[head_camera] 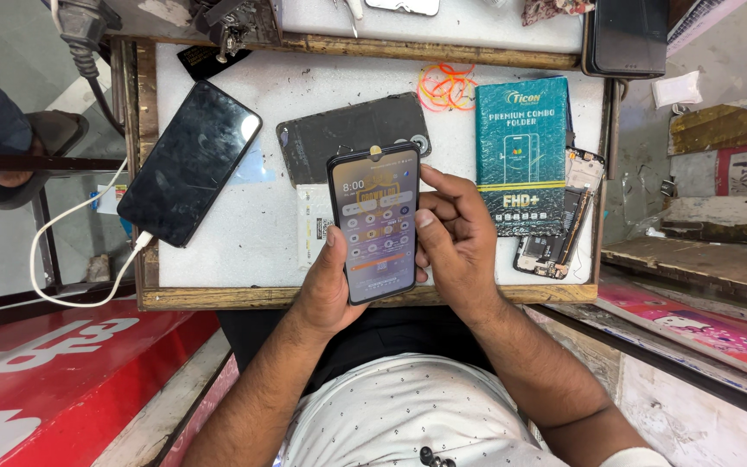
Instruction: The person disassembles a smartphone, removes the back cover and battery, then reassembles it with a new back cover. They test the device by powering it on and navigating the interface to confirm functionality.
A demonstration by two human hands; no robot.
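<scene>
I hold a lit smartphone point(375, 223) upright over the near edge of a white work tray point(244, 259). My left hand point(326, 290) grips its left side and lower back, thumb on the edge. My right hand point(456, 238) holds the right side, with its thumb resting on the screen's right edge. The screen shows a panel of round icons.
On the tray lie a dark phone point(190, 162) plugged into a white cable point(62, 251), a black back cover point(347, 134), a teal flat box point(522, 151), a bare phone frame point(564, 225) and orange rubber bands point(447, 86). A red board point(54, 372) sits lower left.
</scene>
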